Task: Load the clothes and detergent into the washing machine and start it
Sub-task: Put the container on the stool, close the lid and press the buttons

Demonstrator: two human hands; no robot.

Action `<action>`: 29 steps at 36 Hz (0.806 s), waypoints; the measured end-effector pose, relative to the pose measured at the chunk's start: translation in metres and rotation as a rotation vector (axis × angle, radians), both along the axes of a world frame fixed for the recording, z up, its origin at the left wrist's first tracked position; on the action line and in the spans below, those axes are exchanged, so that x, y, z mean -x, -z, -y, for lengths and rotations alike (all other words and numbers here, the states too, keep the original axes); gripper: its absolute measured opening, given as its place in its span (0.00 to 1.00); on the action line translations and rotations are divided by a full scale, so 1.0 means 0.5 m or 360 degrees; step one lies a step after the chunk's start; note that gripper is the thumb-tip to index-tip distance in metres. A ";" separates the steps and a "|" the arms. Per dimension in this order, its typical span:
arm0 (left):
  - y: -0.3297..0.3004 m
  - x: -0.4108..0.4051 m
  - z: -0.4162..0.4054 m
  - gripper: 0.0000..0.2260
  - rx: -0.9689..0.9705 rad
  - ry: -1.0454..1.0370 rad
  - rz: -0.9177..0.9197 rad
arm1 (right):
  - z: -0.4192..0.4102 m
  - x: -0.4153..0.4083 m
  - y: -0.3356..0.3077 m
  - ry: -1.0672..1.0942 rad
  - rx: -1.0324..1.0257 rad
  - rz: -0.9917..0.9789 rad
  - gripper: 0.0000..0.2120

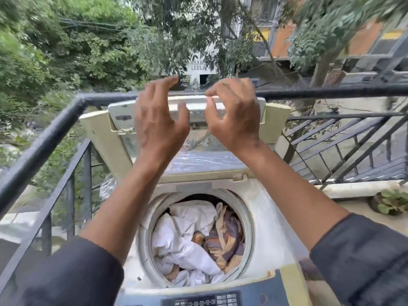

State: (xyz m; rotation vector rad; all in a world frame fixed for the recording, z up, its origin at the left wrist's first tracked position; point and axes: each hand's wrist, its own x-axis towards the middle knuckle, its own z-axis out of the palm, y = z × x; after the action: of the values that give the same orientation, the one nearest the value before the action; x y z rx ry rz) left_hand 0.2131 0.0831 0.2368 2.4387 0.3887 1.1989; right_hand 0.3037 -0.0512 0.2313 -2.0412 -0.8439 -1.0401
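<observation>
Top-loading washer (260,219) stands on a balcony, lid (123,138) raised and folded back at the far side, top edge near the railing (55,129). Drum (247,219) is open and loaded: clothes (187,244) fill it, white fabric on the left, a purple-and-tan patterned piece on the right. Control panel (202,300) runs along the near edge of the washer, dark with small buttons; labels too small to read. Both arms reach forward over the drum, dark sleeves pushed up to the forearms. Left hand (160,120) is raised in front of the lid's upper edge, fingers spread and lightly curved, holding nothing; fingertips are motion-blurred. Right hand (235,113) is at the same height just to the right, fingers likewise spread and bent, thumb apart, holding nothing. Whether either hand touches the lid cannot be told; they look just in front of its top edge. The two hands are near each other but apart. A clear plastic sheet (205,161) lies under the raised lid at the far side of the washer top. Potted plant (390,202) sits on the floor at right. Trees and buildings lie beyond the railing.
</observation>
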 end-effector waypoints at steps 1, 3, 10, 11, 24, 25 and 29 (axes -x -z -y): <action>-0.011 -0.021 -0.014 0.18 -0.0111 -0.0047 -0.0074 | -0.007 -0.019 -0.003 0.0041 0.0045 -0.0007 0.07; -0.017 -0.064 -0.048 0.17 -0.0307 -0.0111 -0.0301 | -0.017 -0.058 -0.004 0.0078 0.0194 -0.0095 0.11; 0.030 -0.118 -0.089 0.25 -0.0397 -0.0128 -0.0463 | -0.035 -0.114 0.029 0.0152 0.0621 -0.0379 0.22; 0.030 -0.120 -0.088 0.25 -0.0415 -0.0148 -0.0449 | -0.037 -0.114 0.029 0.0181 0.0612 -0.0380 0.22; 0.038 -0.132 -0.089 0.23 -0.0590 -0.0232 -0.0451 | -0.033 -0.124 0.027 0.0190 0.0806 -0.0397 0.22; 0.039 -0.133 -0.089 0.23 -0.0598 -0.0243 -0.0454 | -0.032 -0.123 0.026 0.0181 0.0811 -0.0404 0.22; 0.041 -0.130 -0.089 0.23 -0.0599 -0.0237 -0.0436 | -0.026 -0.121 0.023 0.0137 0.0842 -0.0441 0.24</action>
State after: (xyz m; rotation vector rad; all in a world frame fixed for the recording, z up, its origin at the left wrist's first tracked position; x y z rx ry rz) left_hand 0.2781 0.1276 0.2163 2.9609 0.4642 1.0760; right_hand 0.3640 -0.0382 0.2195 -2.6076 -0.9599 -0.5886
